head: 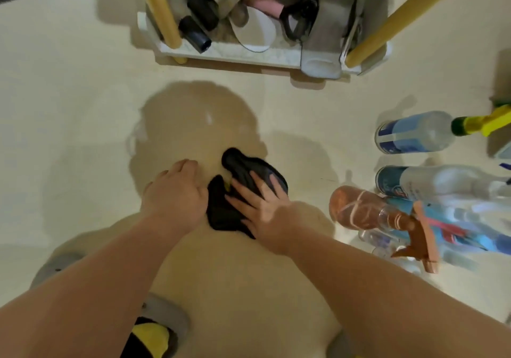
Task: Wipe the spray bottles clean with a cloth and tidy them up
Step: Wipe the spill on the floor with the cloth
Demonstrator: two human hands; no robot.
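A black cloth (237, 180) lies bunched on the cream floor in front of me. A small patch of yellow shows in its folds; what is under it is hidden. My left hand (175, 194) sits at the cloth's left edge with fingers curled onto it. My right hand (260, 205) presses flat on the cloth with fingers spread. Several spray bottles lie on the floor to the right, apart from both hands: a clear, blue-labelled one with a yellow-green trigger (414, 132), another clear, blue-labelled one (431, 182), and an orange one with an orange trigger (365, 208).
A low white rack (229, 53) with yellow posts stands ahead, packed with shoes and a grey container. More blurred bottles (470, 236) crowd the right edge. My feet in grey slippers (163, 319) are at the bottom left.
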